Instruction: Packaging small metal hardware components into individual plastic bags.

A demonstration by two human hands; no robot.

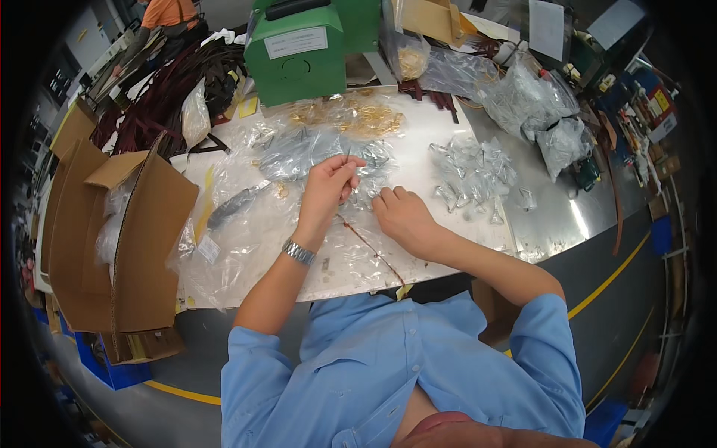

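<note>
1. Clear plastic bag (287,155), greyish contents: mid tabletop (415,153), ahead of the person and by the left hand (331,181). Gold-coloured parts (377,117) in plastic just beyond.
2. Left hand: fingers curled, thumb pressed to forefinger over the bag's near right part. Anything between the tips is too small to tell.
3. Right hand (405,221): low over loose film, fingers bent down, fingertips hidden. Can't tell if it grips anything.
4. Small wrapped pieces (474,175) piled right of the hands, apart from the bag.
5. Handling, my read: film light, limp, slippery, creases and tears easily; contents probably stiffer, liable to slide inside.
6. Hold: pinch a gathered edge, other hand flat on the film. For lifting, grab through to the contents; one layer alone may stretch.
</note>
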